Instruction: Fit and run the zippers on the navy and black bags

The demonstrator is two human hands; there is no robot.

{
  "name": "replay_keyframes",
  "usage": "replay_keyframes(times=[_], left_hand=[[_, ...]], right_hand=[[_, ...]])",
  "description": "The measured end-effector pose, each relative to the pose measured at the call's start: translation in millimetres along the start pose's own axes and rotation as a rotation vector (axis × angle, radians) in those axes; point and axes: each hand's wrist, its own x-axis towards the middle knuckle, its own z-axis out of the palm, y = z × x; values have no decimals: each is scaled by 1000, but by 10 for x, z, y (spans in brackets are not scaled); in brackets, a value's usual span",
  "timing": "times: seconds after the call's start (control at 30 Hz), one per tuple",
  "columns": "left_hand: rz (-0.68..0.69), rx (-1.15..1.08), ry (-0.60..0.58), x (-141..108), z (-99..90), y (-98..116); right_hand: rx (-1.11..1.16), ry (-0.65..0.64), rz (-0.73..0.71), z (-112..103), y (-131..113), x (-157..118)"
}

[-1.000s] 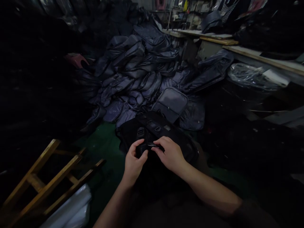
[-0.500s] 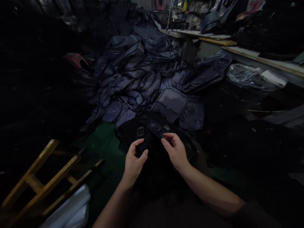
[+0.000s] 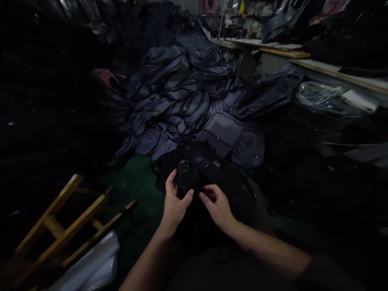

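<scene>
A black backpack (image 3: 236, 178) lies across my lap, its straps turned up. One shoulder strap with a plastic buckle (image 3: 184, 165) passes between the thumb and forefinger of my left hand (image 3: 174, 206), which is curled around it. Close by on the right, the thumb and fingertips of my right hand (image 3: 220, 208) are pinched together against the dark fabric. Whatever lies between them is too dark to make out. A second buckle (image 3: 204, 164) sits on the other strap, just above my right hand.
Ahead is a heap of dark grey-blue bags (image 3: 182, 89), with a flat-lying bag (image 3: 222, 129) nearest me. Wooden stool legs (image 3: 72, 226) and a plastic-wrapped bundle (image 3: 91, 262) are at lower left on the green floor (image 3: 133, 182). A worktable (image 3: 339, 72) runs along the right.
My right hand has moved left and down, nearer my left hand. The left forefinger is raised more. The whole view has shifted slightly.
</scene>
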Motion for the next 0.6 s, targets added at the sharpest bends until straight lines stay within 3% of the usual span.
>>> replay_keyframes(times=[0.3,0.43,0.53,0.6], left_hand=[[35,41,33,-3,5,-12],[74,46,111,-142,-16,-50],[150,80,174,-257,-98,-106],[155,114,251,-318,-181,-129]], right_hand=[[-29,6,29,25,23,3],[-18,-74,44,-23,-58,4],[-122,-151,143,-115,-189,92],[-178,-202,121,-160,-287,199]])
